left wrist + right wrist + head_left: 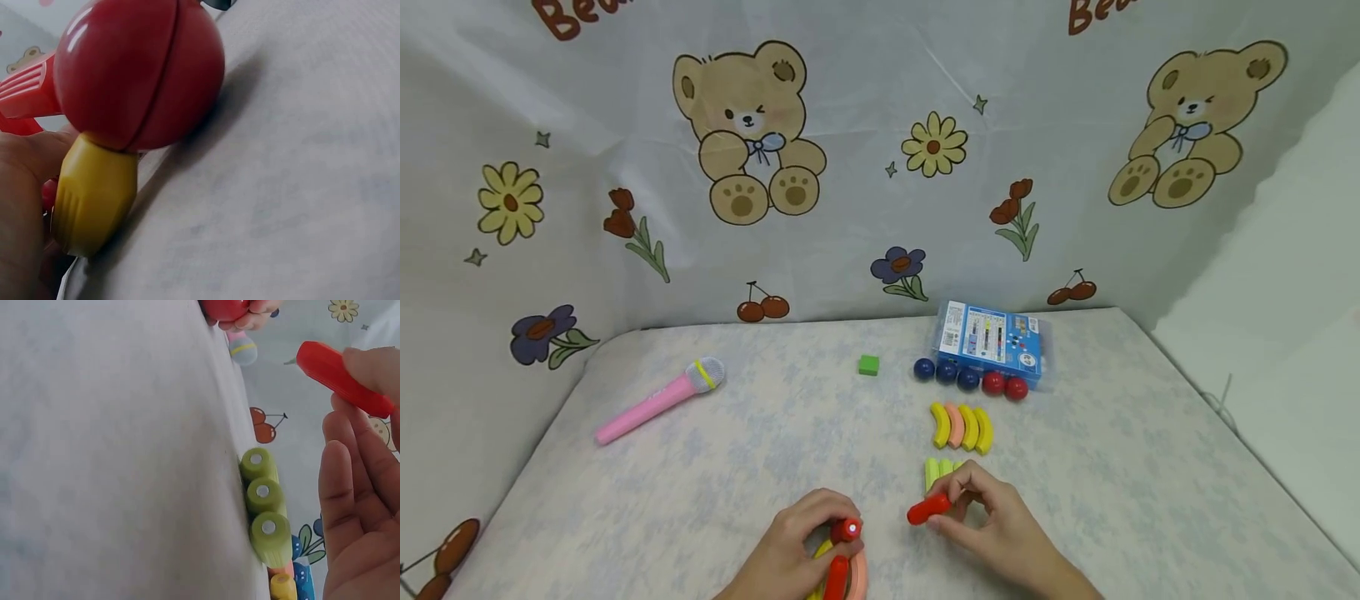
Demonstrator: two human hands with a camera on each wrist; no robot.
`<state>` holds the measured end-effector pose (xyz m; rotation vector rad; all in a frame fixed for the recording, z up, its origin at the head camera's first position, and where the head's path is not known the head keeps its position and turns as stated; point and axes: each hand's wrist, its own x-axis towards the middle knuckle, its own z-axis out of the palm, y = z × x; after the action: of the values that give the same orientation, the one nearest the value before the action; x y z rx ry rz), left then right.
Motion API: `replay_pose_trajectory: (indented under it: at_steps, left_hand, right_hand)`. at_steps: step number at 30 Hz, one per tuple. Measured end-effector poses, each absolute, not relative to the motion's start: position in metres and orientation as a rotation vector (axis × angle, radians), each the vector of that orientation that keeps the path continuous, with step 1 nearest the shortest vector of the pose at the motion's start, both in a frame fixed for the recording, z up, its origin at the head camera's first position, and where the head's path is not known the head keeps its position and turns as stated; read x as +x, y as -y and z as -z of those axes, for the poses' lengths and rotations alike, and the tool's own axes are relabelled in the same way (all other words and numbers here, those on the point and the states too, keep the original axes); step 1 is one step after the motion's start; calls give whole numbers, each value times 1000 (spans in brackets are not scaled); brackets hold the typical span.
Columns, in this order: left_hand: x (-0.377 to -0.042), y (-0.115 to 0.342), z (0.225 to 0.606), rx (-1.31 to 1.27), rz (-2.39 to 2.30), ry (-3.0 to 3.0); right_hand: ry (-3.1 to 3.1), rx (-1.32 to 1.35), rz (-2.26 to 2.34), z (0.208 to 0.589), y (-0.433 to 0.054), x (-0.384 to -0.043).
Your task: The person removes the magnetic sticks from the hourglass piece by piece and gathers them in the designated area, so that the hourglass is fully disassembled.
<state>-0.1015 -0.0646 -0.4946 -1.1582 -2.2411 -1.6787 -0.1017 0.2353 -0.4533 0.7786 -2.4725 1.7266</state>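
We see two bare hands facing each other across a narrow gap above a pale, mottled tablecloth (685,508). The left hand (793,540) is curled round a cluster that includes a glossy dark-red ball (137,69), a stubby yellow faceted rod (95,197) touching that ball, and a red rod with a bright round end (848,530), seen nearly end-on. The right hand (997,523) pinches a straight, bright-red, faceted rod (929,508) near one end between thumb and forefinger, its other fingers off the piece. We judge that any approach turns on this rod's bearing: it lies right of the cluster and slightly farther from the person, its long axis slanting so that the free end points roughly at the bright round end. The two are apart. Beside the right hand, we note pale-green rods (264,495) in a row.
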Motion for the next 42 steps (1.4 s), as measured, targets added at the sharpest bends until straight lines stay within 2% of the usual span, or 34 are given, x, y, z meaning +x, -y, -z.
replay_pose_trajectory:
  at_steps: [10, 29, 42]
  left_hand:
    - [-102, 64, 499, -1199, 1668, 2194]
    - [-98, 65, 494, -1113, 1664, 2287]
    - [-99, 65, 493, -1106, 1652, 2299]
  right_hand:
    - [2504, 689, -1558, 448, -248, -108]
    - [2658, 623, -1314, 441, -279, -120]
    - [3008, 417, -1176, 444, -289, -131]
